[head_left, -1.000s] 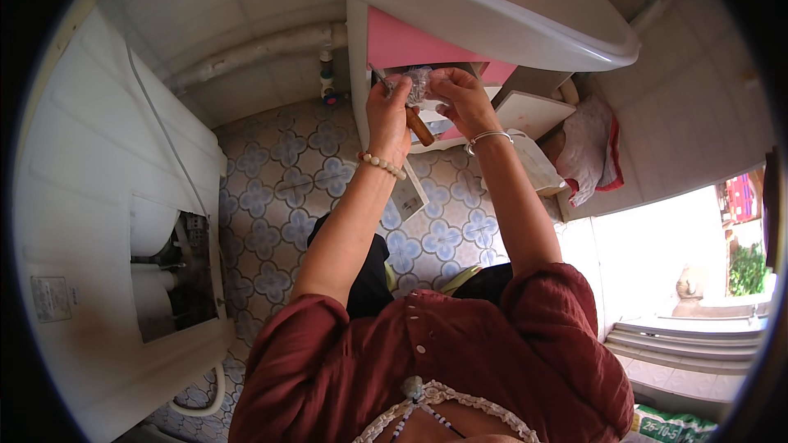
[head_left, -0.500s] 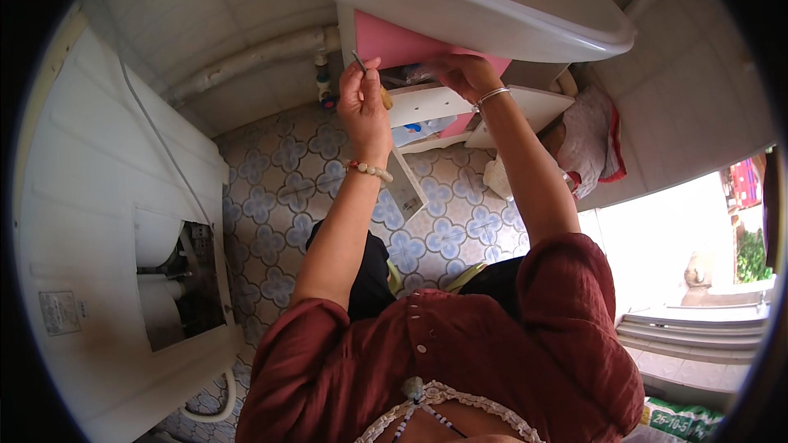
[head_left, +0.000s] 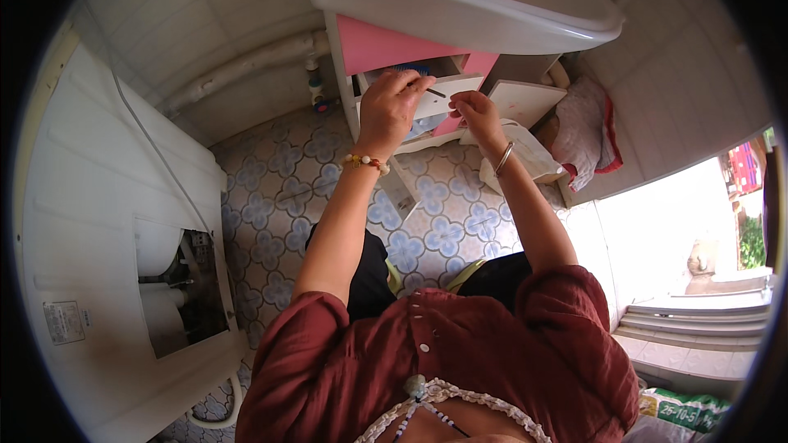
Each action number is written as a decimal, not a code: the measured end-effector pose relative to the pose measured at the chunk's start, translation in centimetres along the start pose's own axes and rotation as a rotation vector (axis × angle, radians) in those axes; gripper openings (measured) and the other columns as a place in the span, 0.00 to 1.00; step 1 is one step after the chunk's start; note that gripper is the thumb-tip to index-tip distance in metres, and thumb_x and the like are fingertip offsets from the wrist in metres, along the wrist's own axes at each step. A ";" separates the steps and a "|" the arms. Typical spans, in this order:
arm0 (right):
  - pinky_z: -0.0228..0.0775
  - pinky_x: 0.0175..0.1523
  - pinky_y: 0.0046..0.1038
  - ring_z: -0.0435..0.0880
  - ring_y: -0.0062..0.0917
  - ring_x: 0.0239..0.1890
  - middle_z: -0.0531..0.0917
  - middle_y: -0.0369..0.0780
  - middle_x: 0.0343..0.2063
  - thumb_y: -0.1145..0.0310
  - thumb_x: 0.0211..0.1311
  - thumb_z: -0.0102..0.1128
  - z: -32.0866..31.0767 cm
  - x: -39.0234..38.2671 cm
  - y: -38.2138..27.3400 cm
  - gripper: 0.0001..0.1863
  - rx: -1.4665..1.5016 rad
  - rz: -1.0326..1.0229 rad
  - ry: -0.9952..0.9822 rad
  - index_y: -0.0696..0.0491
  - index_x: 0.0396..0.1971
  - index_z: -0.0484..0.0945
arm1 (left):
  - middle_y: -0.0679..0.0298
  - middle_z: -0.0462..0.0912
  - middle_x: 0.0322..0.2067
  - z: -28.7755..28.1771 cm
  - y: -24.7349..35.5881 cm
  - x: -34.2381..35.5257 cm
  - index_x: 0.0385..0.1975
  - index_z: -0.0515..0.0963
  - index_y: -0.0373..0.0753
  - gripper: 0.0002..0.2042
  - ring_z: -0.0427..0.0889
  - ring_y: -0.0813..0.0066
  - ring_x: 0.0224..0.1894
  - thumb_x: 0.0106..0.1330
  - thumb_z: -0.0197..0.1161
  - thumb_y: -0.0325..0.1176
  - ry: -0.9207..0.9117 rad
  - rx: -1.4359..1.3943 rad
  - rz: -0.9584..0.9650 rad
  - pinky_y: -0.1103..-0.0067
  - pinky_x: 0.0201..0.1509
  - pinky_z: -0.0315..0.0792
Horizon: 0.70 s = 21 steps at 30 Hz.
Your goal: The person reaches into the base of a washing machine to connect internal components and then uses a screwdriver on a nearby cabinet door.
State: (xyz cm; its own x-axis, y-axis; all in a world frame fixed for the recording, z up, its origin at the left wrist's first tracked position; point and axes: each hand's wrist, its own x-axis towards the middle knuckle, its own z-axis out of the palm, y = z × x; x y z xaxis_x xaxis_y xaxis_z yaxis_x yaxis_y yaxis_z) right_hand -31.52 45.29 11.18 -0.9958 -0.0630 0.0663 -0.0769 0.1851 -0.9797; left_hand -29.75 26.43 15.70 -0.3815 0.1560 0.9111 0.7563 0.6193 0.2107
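In my left hand (head_left: 389, 113) is a screwdriver (head_left: 436, 93), its thin dark shaft pointing right toward the white drawer front (head_left: 466, 83). My palm and fingers hide its handle. Just right of the tip, my right hand (head_left: 479, 120) is closed in a pinch by the panel's right end; whatever the fingertips hold, if anything, is too small to make out. The drawer stands pulled out of a pink and white cabinet (head_left: 382, 45) under the sink (head_left: 476, 8). Something blue (head_left: 410, 69) shows inside the drawer, partly behind my left hand.
A white cabinet door (head_left: 525, 102) stands open at the right, near a grey cloth with red trim (head_left: 584, 127) and a white bag (head_left: 521, 152). Another panel (head_left: 400, 189) angles out over the tiled floor. At the left is a white appliance (head_left: 90, 221) with an opening in its panel.
My left hand has moved right to the drawer front, and the screwdriver now points right instead of up. My right hand has come out of the drawer and lowered to the panel's right end.
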 end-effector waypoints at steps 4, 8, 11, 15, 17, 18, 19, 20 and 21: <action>0.64 0.28 0.16 0.75 0.16 0.26 0.77 0.36 0.26 0.71 0.53 0.47 0.2 -1.6 0.1 0.10 -0.013 0.054 -0.122 0.59 0.34 0.71 | 0.67 0.74 0.25 2.1 -0.6 0.2 0.30 0.76 0.40 0.09 0.73 0.69 0.32 0.47 0.54 0.27 -0.158 0.217 -0.095 0.74 0.34 0.68; 0.65 0.29 0.16 0.75 0.15 0.28 0.77 0.35 0.27 0.69 0.53 0.47 0.3 -2.2 1.1 0.11 -0.058 0.038 -0.240 0.58 0.35 0.71 | 0.61 0.76 0.29 4.5 -2.7 -0.7 0.30 0.75 0.36 0.09 0.73 0.65 0.36 0.51 0.52 0.29 -0.239 0.347 -0.181 0.73 0.40 0.67; 0.64 0.31 0.14 0.73 0.13 0.27 0.76 0.33 0.27 0.71 0.55 0.46 0.4 -2.7 0.8 0.09 -0.013 0.107 -0.251 0.57 0.35 0.70 | 0.58 0.76 0.32 4.8 -2.4 -0.5 0.32 0.74 0.34 0.09 0.73 0.61 0.38 0.54 0.50 0.29 -0.225 0.209 -0.226 0.73 0.43 0.67; 0.64 0.31 0.14 0.73 0.13 0.27 0.76 0.33 0.28 0.70 0.55 0.45 1.0 -2.5 1.1 0.10 -0.002 0.090 -0.275 0.56 0.36 0.70 | 0.57 0.76 0.30 4.6 -3.1 -0.6 0.31 0.74 0.35 0.09 0.73 0.62 0.36 0.53 0.50 0.29 -0.183 0.066 -0.156 0.73 0.41 0.67; 0.65 0.31 0.16 0.75 0.15 0.28 0.76 0.34 0.28 0.69 0.55 0.46 1.8 -2.7 1.2 0.10 0.021 0.092 -0.300 0.56 0.35 0.71 | 0.58 0.77 0.29 4.3 -3.2 -0.6 0.30 0.74 0.36 0.08 0.74 0.63 0.35 0.53 0.51 0.29 -0.217 0.007 -0.118 0.73 0.40 0.68; 0.66 0.31 0.16 0.75 0.15 0.28 0.76 0.34 0.28 0.69 0.54 0.47 1.8 -2.8 1.4 0.10 0.030 0.098 -0.304 0.56 0.35 0.71 | 0.59 0.77 0.29 3.7 -2.0 0.1 0.30 0.74 0.36 0.07 0.75 0.63 0.35 0.53 0.51 0.29 -0.270 -0.035 -0.110 0.73 0.40 0.69; 0.65 0.31 0.17 0.75 0.16 0.28 0.76 0.34 0.28 0.69 0.54 0.46 2.0 -2.8 1.4 0.10 0.031 0.104 -0.300 0.56 0.34 0.71 | 0.60 0.77 0.30 3.2 -1.1 0.5 0.29 0.74 0.36 0.07 0.75 0.64 0.35 0.53 0.51 0.28 -0.320 -0.071 -0.102 0.73 0.39 0.69; 0.65 0.30 0.17 0.75 0.16 0.28 0.76 0.34 0.27 0.69 0.54 0.46 2.2 -2.8 1.4 0.09 0.032 0.110 -0.295 0.56 0.34 0.71 | 0.61 0.77 0.29 3.3 -0.3 0.2 0.28 0.74 0.36 0.06 0.76 0.64 0.33 0.53 0.51 0.29 -0.336 -0.112 -0.094 0.74 0.37 0.70; 0.65 0.30 0.17 0.75 0.16 0.28 0.76 0.34 0.27 0.69 0.54 0.46 2.6 -2.8 1.3 0.09 0.036 0.112 -0.295 0.56 0.33 0.71 | 0.61 0.77 0.29 3.0 0.5 -0.1 0.27 0.74 0.37 0.06 0.76 0.65 0.31 0.52 0.52 0.29 -0.352 -0.147 -0.084 0.75 0.36 0.70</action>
State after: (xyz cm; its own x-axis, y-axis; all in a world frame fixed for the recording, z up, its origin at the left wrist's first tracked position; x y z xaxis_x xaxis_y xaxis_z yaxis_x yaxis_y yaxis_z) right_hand -28.72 43.18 9.22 -0.9403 -0.3269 -0.0946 0.0392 0.1722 -0.9843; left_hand -30.95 29.08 14.68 -0.5852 0.3798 0.7165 0.7730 0.5283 0.3513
